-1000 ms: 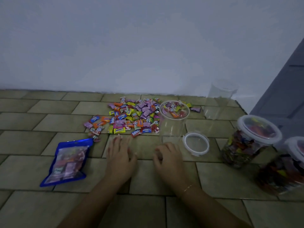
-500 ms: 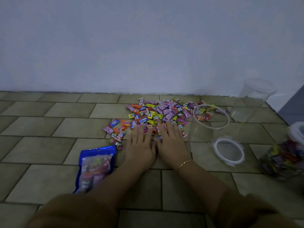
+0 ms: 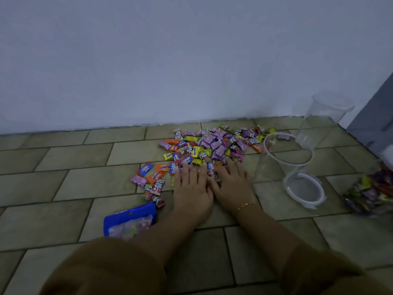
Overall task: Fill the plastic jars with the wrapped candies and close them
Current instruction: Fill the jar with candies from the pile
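- The floor [image 3: 70, 160] is laid with greenish-tan rectangular tiles in a staggered pattern and meets a plain pale wall [image 3: 170, 60] along its far edge; the light is dim.
- A grey panel [image 3: 374, 116], perhaps a door, stands at the far right corner.
- The left hand [image 3: 191, 188] lies flat, palm down, fingers straight and close together, gripping nothing; its fingertips rest on the near edge of the wrapped candies [image 3: 204, 150].
- The right hand [image 3: 231, 184] lies flat in the same way just beside the left, thumbs touching or nearly so, fingertips also on the near candies, holding nothing; a thin bracelet [image 3: 244, 205] circles its wrist.
- The candies spread beyond both hands toward the wall, with a few strays to the left of the left hand.
- An open clear jar [image 3: 276, 162] stands just right of the right hand, a few candies at its far rim.
- Its lid [image 3: 304, 191] lies flat on the tiles, right of that jar and nearer than the jar's mouth.
- A second clear jar [image 3: 323, 120] stands farther off, beyond and right of the right hand, near the wall.
- A jar filled with candies [image 3: 372, 194] shows partly at the right edge.
- A blue candy bag [image 3: 129, 220] lies near the left forearm, on its left side.
- Brown sleeves [image 3: 102, 269] cover both upper forearms.
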`<act>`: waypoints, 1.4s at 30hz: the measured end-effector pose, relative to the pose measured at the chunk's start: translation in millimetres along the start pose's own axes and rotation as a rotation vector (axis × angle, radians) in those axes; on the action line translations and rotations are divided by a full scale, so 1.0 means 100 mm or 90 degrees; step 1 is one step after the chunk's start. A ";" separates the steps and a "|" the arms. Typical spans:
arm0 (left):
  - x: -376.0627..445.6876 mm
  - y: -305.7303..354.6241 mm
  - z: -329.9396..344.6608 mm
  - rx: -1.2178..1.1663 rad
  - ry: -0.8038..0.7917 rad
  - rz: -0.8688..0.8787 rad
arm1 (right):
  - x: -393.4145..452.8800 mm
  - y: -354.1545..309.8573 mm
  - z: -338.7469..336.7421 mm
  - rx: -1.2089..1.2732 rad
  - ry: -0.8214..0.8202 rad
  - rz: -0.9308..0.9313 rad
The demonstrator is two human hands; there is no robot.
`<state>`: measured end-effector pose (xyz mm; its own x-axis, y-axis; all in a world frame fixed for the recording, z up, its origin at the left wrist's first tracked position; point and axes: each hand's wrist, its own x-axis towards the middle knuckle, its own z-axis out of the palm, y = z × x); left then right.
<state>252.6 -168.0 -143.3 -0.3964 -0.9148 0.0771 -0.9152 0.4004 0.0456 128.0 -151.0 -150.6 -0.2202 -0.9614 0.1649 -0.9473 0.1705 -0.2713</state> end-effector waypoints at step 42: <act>-0.10 0.02 -0.02 -0.196 0.167 0.066 | -0.44 0.08 -0.32 0.503 0.099 0.116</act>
<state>254.8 -157.5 -142.2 -0.4175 -0.8403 0.3459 -0.7910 0.5234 0.3168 123.0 -100.2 -129.5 -0.4390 -0.8828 0.1668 -0.4636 0.0636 -0.8837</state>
